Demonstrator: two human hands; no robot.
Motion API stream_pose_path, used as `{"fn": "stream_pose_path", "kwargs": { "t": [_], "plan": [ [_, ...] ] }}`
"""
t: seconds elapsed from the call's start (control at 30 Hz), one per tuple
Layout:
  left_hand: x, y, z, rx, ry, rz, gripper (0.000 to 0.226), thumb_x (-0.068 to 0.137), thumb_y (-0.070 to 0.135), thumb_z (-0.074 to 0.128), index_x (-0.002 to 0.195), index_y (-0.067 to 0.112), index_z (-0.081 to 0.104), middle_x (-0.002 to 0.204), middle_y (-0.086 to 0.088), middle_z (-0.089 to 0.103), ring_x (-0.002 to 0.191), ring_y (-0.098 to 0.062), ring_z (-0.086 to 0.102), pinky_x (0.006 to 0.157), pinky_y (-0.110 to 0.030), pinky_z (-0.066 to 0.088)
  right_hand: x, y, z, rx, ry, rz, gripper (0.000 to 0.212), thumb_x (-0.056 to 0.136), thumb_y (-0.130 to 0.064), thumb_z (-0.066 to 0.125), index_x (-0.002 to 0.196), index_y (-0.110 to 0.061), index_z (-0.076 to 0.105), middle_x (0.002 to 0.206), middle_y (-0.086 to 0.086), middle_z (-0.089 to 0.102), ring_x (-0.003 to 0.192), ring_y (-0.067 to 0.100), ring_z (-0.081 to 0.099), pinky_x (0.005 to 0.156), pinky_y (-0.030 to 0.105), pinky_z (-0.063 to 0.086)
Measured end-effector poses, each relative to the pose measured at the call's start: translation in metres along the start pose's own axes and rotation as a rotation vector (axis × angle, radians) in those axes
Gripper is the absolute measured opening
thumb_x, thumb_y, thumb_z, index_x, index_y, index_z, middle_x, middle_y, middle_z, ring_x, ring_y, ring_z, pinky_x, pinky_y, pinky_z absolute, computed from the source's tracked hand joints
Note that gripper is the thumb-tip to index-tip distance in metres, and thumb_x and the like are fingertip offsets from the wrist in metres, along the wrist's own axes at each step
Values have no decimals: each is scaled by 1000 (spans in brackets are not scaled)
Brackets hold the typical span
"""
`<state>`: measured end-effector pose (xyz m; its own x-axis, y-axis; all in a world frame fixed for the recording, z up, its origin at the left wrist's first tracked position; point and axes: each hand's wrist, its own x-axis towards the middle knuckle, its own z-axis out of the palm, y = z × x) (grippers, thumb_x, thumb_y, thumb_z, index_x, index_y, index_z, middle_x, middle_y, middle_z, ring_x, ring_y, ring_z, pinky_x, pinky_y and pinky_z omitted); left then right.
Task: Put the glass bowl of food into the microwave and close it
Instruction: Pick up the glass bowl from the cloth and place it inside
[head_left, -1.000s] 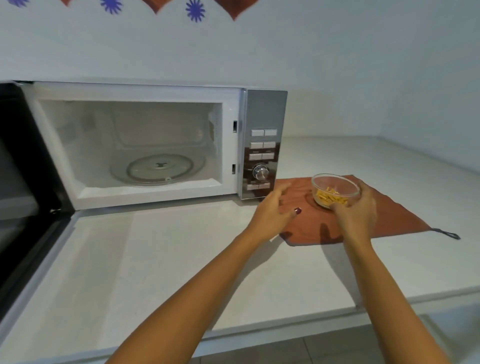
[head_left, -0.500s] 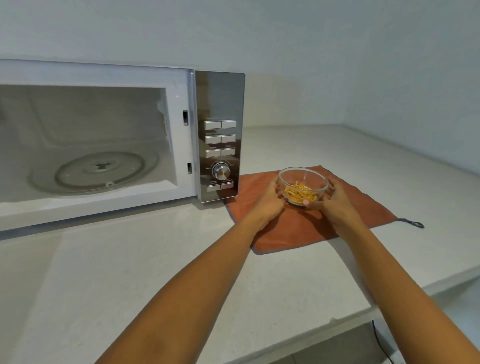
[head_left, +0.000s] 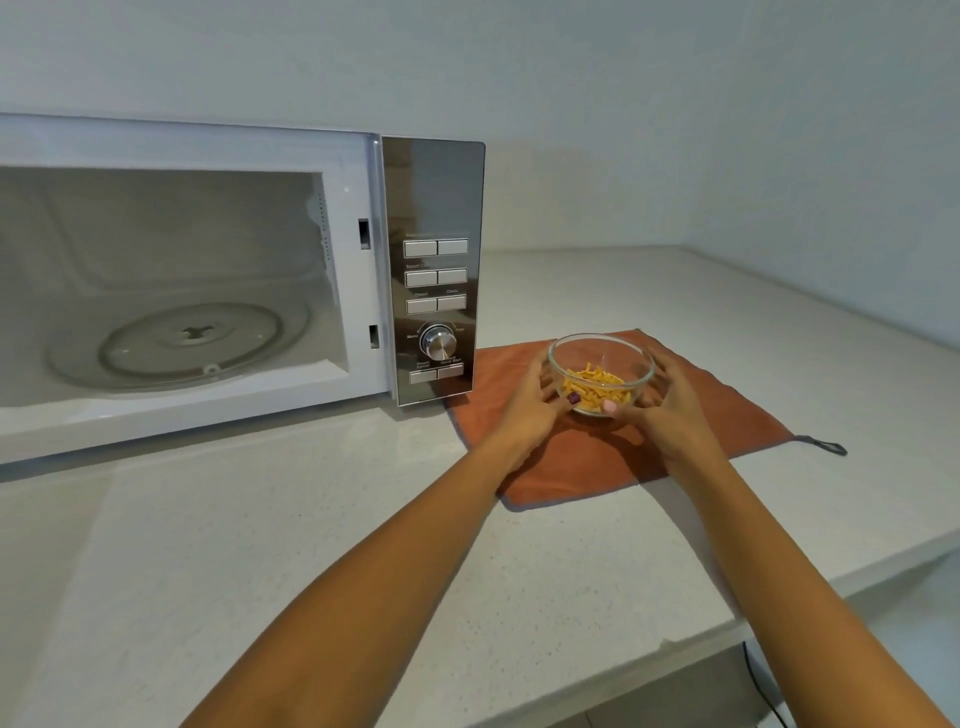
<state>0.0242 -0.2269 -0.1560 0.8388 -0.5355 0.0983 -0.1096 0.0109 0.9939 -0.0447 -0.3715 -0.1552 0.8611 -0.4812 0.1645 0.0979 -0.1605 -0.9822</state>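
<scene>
A small clear glass bowl (head_left: 601, 372) holding a shallow heap of short orange-yellow food sticks (head_left: 595, 385) sits on a rust-orange cloth (head_left: 727, 415) spread over the pale speckled tabletop (head_left: 311, 519), toward its back edge near the right-hand corner where two plain walls meet. The person's left hand (head_left: 532, 402) cups the bowl's left side with the fingers curved against the glass and the thumb lying across the front near the base, a dark-painted nail showing there. The right hand (head_left: 667, 400) cups the opposite side in the same way, its thumb tip with a pale pink nail pressed to the lower front of the glass. Whether the bowl's base touches the cloth or is raised off it cannot be told. Just beside the cloth, to the left, stands a white microwave oven (head_left: 358, 156) with a mirrored silver control panel (head_left: 436, 270) carrying rows of rectangular buttons and a round metal dial (head_left: 439, 342). Its cavity is open to view and holds only a round clear glass turntable plate (head_left: 171, 345) lying flat on the floor of the oven; the door is out of sight.
</scene>
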Motion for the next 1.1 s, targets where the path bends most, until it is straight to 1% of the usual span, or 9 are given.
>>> {"fn": "stream_pose_path", "kwargs": {
  "t": [0.13,0.2,0.33,0.4,0.53,0.67,0.83,1.0,1.1],
  "plan": [
    [-24,5,-9,-39,38,30,70,91,1,59,150,17,25,152,-10,39,136,-27,44,111,-45,40,-26,-12,9,-3,23,-76,97,65,3,84,147,-18,37,146,5,50,129,27,54,101,45,52],
    [-40,11,-19,-54,70,62,68,90,0,60,148,19,29,149,-8,43,134,-26,47,110,-48,42,-42,-20,20,-22,25,-125,96,63,-2,87,144,-23,38,139,-5,51,129,24,53,104,46,50],
    [-68,24,-46,-35,104,119,65,90,7,63,146,26,34,135,7,52,124,-13,52,93,-26,54,-67,-38,45,-10,14,-177,100,63,-3,88,145,-28,37,137,-8,50,126,20,54,102,36,51],
    [-86,32,-63,-10,135,145,65,91,7,61,147,26,33,141,6,48,123,-12,51,89,-21,52,-79,-47,60,6,-22,-199,100,64,-2,88,145,-29,37,142,-6,49,128,21,54,103,38,51],
    [-122,42,-96,43,209,213,65,89,1,63,144,23,37,135,8,52,123,-15,54,84,-14,53,-100,-61,93,65,-98,-221,97,64,1,86,143,-30,38,123,-25,51,126,17,55,102,33,52],
    [-153,52,-132,86,313,234,65,88,6,65,144,26,39,141,6,49,120,-16,55,78,-11,55,-112,-76,129,123,-203,-213,95,62,3,86,140,-28,41,123,-16,59,117,13,61,96,29,56],
    [-182,61,-180,148,439,236,65,89,8,64,146,26,37,147,3,45,127,-17,52,81,-14,54,-116,-92,184,178,-307,-200,93,62,7,85,138,-23,42,136,5,56,120,25,62,100,47,54],
    [-192,61,-219,179,530,214,64,92,6,60,147,26,35,128,14,51,119,-8,49,73,-3,51,-111,-99,234,192,-409,-160,94,65,3,85,141,-26,39,136,-2,53,116,18,58,92,31,55],
    [-189,59,-238,181,563,171,66,93,3,58,150,23,31,133,11,52,120,-6,46,90,-14,44,-104,-100,260,178,-437,-135,95,68,3,84,145,-25,37,145,1,50,117,18,57,100,39,53]
  ]
}}
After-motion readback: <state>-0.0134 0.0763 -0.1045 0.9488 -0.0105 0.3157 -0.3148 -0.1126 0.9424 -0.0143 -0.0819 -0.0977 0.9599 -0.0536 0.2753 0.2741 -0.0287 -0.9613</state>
